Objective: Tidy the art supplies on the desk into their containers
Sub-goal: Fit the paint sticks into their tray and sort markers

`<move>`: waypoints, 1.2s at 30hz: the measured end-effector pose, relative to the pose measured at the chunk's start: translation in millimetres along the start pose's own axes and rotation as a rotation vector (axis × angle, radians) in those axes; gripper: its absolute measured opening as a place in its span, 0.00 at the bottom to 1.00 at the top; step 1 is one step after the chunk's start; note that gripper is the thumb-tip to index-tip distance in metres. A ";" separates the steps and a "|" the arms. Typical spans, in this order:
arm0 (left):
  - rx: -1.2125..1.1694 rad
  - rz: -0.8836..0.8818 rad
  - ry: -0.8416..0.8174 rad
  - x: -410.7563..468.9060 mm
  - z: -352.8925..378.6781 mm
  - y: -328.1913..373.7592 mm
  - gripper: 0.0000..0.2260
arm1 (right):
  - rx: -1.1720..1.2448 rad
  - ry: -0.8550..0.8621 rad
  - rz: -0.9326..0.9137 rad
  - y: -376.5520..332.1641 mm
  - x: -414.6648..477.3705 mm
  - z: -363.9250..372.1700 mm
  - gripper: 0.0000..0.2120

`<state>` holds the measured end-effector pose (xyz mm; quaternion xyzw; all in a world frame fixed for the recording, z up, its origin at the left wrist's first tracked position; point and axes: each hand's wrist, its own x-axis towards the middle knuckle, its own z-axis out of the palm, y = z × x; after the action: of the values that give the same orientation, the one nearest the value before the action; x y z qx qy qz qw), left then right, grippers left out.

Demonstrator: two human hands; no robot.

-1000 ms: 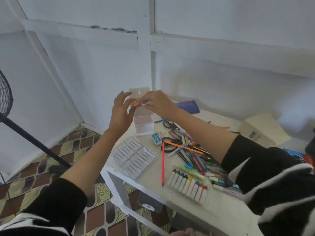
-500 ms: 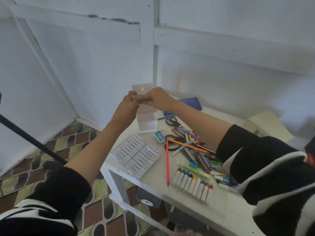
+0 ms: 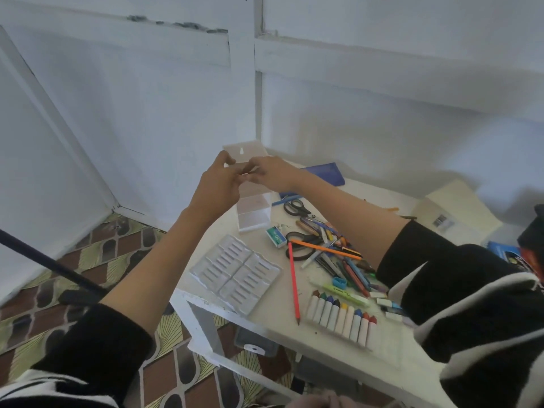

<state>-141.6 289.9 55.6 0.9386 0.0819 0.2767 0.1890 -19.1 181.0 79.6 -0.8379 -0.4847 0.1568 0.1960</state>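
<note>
Both hands are raised over the far left corner of the desk (image 3: 273,301), fingertips meeting. The left hand (image 3: 219,184) and right hand (image 3: 272,173) curl their fingers onto a tiny pale piece (image 3: 245,174), too small to identify, pinched between them just above the clear box (image 3: 253,212). Pens (image 3: 338,254) and crayons (image 3: 343,315) lie well apart, nearer and to the right.

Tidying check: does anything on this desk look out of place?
The white ribbed plastic tray lies skewed at the near corner of the white desk; pens and pencils sprawl in a loose heap beside it.
</note>
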 end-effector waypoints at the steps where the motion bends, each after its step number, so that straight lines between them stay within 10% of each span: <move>1: -0.026 -0.016 0.009 1.1 -0.9 0.1 0.12 | -0.036 0.021 0.020 -0.2 0.8 2.1 0.16; 11: 0.058 -0.133 0.107 -4.0 8.7 6.0 0.08 | 0.034 0.289 -0.235 7.6 -23.1 10.0 0.13; 18: 0.183 0.367 0.470 -22.4 50.4 5.7 0.11 | 0.153 0.595 -0.101 70.3 -100.6 10.4 0.10; 26: 0.005 0.598 -0.010 -13.3 122.7 60.6 0.08 | 0.233 0.434 0.416 181.2 -181.6 -5.0 0.10; 36: 0.076 0.069 -0.676 54.8 228.5 102.0 0.18 | 0.045 0.244 0.483 258.0 -157.7 -21.1 0.10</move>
<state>34.8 140.0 -54.0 0.9858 -0.0071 -0.0470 0.1609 108.3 -77.5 -14.4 -0.9373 -0.2401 0.1077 0.2285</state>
